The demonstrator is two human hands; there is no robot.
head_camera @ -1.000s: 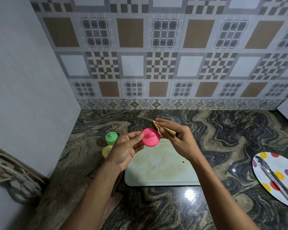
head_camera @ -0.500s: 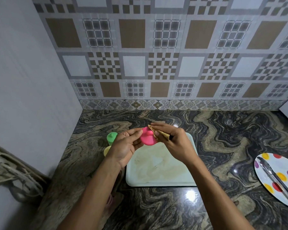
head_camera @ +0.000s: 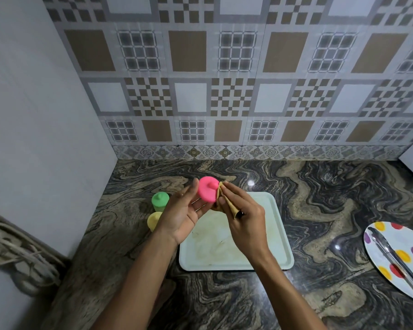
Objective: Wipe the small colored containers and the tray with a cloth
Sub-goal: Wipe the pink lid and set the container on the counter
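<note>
1. Left hand [head_camera: 181, 211] is held palm-up over the tray's 11 o'clock corner. The pink container [head_camera: 206, 190] is gripped between thumb and fingertips, with its knobbed lid turned to the camera.
2. Right hand [head_camera: 244, 219] is curled round a folded tan cloth [head_camera: 233, 210], which is pinched and pressed against the pink container's 3 o'clock side.
3. Pale tray [head_camera: 280, 236] is laid flat on the marble counter [head_camera: 319, 198] under both hands. Brownish smears are seen on its floor.
4. Green container [head_camera: 160, 201] is stood upright on the counter at 10 o'clock of the tray. Yellow container [head_camera: 154, 220] is set just beside it at 6 o'clock, partly hidden by the left wrist.
5. Polka-dot plate [head_camera: 379, 236] is placed at 3 o'clock of the tray, well apart, cut off by the frame edge. A metal utensil [head_camera: 395, 260] is laid across it.
</note>
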